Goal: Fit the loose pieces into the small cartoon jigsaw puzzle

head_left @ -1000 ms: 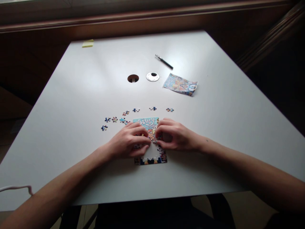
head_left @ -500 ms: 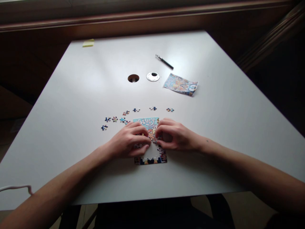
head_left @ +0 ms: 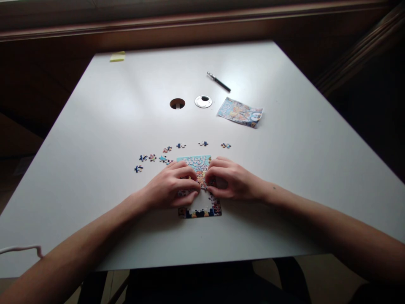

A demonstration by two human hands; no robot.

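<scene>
A small jigsaw puzzle [head_left: 195, 160] lies on the white table, its upper part and border joined and a blank area showing in the lower middle. My left hand [head_left: 177, 185] rests over its left side, fingers curled, thumb and fingertips closed at a puzzle piece [head_left: 203, 188] near the centre. From the right, my right hand [head_left: 229, 179] meets it with thumb and index finger pinched at the same spot. The fingers partly cover that piece and both sides of the puzzle. Several loose puzzle pieces [head_left: 152, 158] lie in an arc beyond my left hand.
Beyond the puzzle lies a creased picture sheet [head_left: 240, 112]. A black pen [head_left: 218, 82], a round metal cover [head_left: 203, 101] and a cable hole [head_left: 177, 103] are farther back. Yellow sticky notes [head_left: 117, 56] sit at the far left corner, a white cable [head_left: 22, 248] at the near left.
My right hand's fingertips have shifted slightly left, closer to my left fingertips at the puzzle's centre. My left hand and the loose pieces stay in place.
</scene>
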